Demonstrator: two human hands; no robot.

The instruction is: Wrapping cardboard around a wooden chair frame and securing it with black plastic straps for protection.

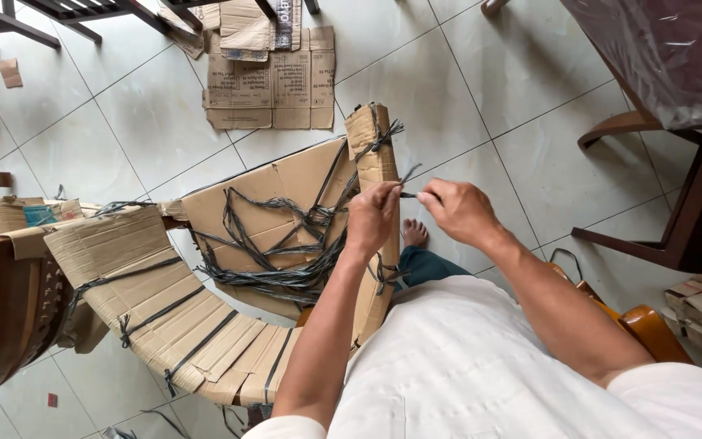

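Nearest, the left hand [371,218] and the right hand [458,211] meet almost fingertip to fingertip, each pinched narrow on a thin dark string [409,194] stretched level between them. Its long axis runs side to side; the left hand sits closer to the upright cardboard-wrapped post [373,154] just beyond. More string loops lie tangled on the cardboard panel [274,223] further left.

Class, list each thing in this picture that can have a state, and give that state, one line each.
left hand: pinching a dark strap
right hand: pinching the same strap
dark strap: taut between the hands
cardboard-wrapped post: upright, tied with straps
loose straps: tangled on cardboard
flattened box: lying on the floor
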